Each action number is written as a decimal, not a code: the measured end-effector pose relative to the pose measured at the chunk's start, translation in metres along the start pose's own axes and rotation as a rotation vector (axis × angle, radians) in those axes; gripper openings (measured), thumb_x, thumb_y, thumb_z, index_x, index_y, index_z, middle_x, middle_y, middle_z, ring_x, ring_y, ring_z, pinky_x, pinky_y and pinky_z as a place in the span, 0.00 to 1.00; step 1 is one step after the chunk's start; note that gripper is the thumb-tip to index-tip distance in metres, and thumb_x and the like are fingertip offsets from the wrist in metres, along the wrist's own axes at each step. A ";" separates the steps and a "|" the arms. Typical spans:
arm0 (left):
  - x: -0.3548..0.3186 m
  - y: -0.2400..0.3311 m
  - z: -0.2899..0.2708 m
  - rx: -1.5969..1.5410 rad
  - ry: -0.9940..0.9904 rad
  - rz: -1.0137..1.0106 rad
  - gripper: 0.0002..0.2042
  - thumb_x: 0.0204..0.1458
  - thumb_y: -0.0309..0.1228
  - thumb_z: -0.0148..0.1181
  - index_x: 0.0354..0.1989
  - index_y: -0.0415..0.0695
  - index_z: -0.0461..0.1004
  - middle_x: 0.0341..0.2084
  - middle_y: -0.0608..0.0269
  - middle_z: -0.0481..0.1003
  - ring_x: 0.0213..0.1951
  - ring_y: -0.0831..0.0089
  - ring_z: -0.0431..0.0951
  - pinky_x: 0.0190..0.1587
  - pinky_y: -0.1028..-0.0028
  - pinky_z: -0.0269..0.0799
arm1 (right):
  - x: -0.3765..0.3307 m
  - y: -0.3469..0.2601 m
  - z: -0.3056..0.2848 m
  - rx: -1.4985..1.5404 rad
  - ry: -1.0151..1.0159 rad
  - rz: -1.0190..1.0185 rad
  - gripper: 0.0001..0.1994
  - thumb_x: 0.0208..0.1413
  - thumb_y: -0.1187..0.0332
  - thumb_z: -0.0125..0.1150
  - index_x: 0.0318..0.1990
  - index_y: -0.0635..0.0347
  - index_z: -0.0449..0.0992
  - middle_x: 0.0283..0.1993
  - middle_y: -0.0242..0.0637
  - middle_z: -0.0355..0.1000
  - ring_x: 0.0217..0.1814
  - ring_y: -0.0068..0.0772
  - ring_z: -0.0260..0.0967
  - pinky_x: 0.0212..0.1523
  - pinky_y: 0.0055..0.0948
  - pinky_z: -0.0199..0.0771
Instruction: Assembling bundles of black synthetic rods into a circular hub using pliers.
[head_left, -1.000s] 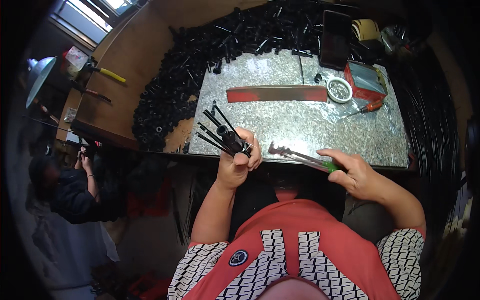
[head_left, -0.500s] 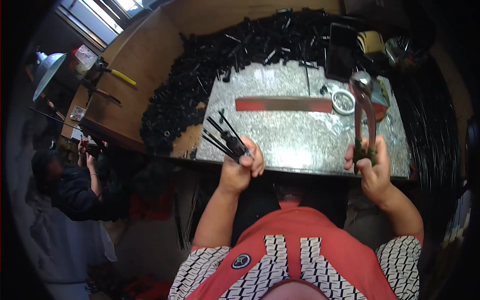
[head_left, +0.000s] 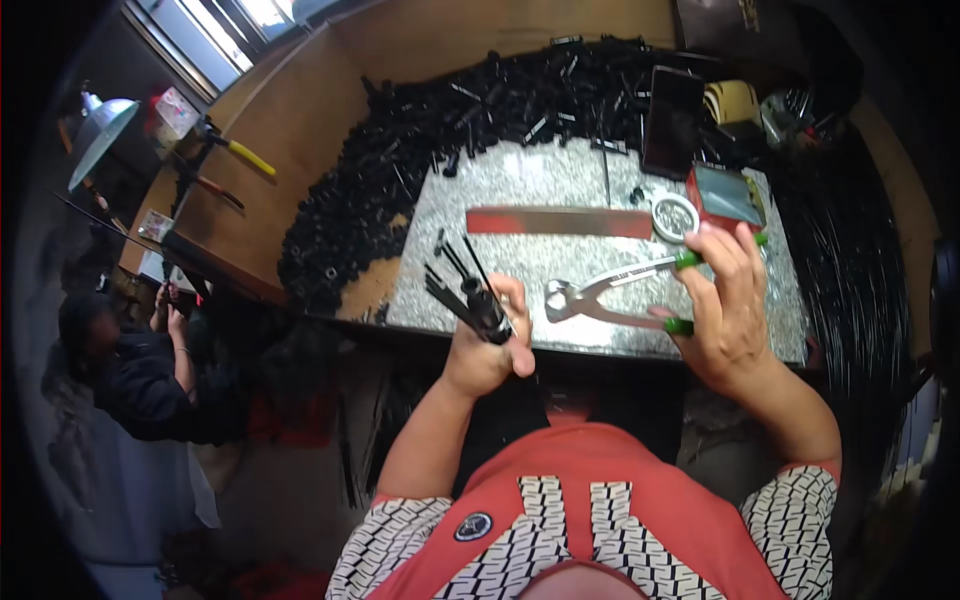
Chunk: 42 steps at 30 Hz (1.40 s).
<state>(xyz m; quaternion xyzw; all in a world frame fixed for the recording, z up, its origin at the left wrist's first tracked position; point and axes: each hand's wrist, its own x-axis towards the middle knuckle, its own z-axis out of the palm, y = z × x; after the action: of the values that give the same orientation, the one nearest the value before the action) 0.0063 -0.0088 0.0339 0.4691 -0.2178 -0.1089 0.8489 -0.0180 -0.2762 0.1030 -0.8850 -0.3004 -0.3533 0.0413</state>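
Observation:
My left hand (head_left: pixel 484 352) is closed around a black cylindrical piece (head_left: pixel 484 308) and several thin black rods (head_left: pixel 442 288), which stick out toward the upper left. The rods' lower ends are hidden in the fist. In my right hand (head_left: pixel 725 305) is a pair of end-cutting pincers (head_left: pixel 600 295) with green handle grips. Its handles are spread apart, and the jaws point left toward my left hand without touching it. Beyond the pincers, a long flat metal bar (head_left: pixel 560 222) with red on it lies on the speckled grey slab (head_left: pixel 440 215).
A white round dish (head_left: pixel 675 218) of small bits stands beside a red-and-green box (head_left: pixel 728 198). Behind lie a dark phone (head_left: pixel 672 120) and a heap of black parts (head_left: pixel 480 105). Long thin rods (head_left: pixel 845 290) hang at the right. Another person (head_left: pixel 140 360) is at the left.
The pincers have swung from upright to pointing left, and their handles have opened wider. My left hand has shifted slightly down with the black pieces.

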 end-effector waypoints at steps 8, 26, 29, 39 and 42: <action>0.002 -0.006 0.012 0.120 0.109 -0.011 0.38 0.31 0.46 0.75 0.45 0.42 0.57 0.13 0.80 0.62 0.20 0.90 0.62 0.25 0.86 0.55 | 0.003 -0.007 0.007 -0.141 0.024 -0.078 0.14 0.53 0.62 0.56 0.41 0.64 0.72 0.57 0.43 0.62 0.62 0.43 0.58 0.65 0.54 0.49; -0.002 -0.019 -0.001 0.321 0.114 0.090 0.33 0.35 0.43 0.75 0.43 0.42 0.60 0.17 0.81 0.59 0.21 0.90 0.57 0.25 0.86 0.51 | 0.001 -0.007 0.005 -0.159 0.014 -0.074 0.18 0.45 0.65 0.67 0.42 0.60 0.70 0.55 0.42 0.63 0.61 0.45 0.60 0.64 0.55 0.51; -0.002 -0.010 0.006 0.232 0.094 -0.011 0.32 0.35 0.39 0.76 0.44 0.43 0.60 0.19 0.79 0.62 0.22 0.90 0.59 0.26 0.87 0.52 | 0.002 -0.007 0.006 -0.179 0.017 -0.070 0.19 0.44 0.65 0.67 0.43 0.61 0.70 0.55 0.42 0.63 0.62 0.45 0.60 0.65 0.56 0.49; -0.002 -0.010 0.011 0.258 0.154 -0.012 0.37 0.33 0.47 0.75 0.45 0.42 0.60 0.21 0.77 0.67 0.21 0.90 0.62 0.24 0.88 0.55 | 0.001 -0.010 0.006 -0.072 -0.001 -0.090 0.16 0.44 0.65 0.67 0.36 0.61 0.68 0.50 0.45 0.65 0.54 0.47 0.64 0.58 0.52 0.59; -0.003 -0.012 0.009 0.254 0.130 -0.001 0.28 0.39 0.34 0.75 0.43 0.42 0.61 0.16 0.82 0.61 0.21 0.92 0.57 0.24 0.87 0.49 | -0.001 -0.010 0.007 -0.056 0.005 -0.104 0.15 0.45 0.65 0.67 0.31 0.60 0.65 0.45 0.44 0.65 0.46 0.45 0.65 0.49 0.46 0.63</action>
<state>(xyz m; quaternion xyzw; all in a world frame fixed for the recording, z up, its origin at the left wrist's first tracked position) -0.0008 -0.0211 0.0271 0.5789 -0.1744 -0.0502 0.7949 -0.0203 -0.2663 0.0959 -0.8681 -0.3358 -0.3655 -0.0009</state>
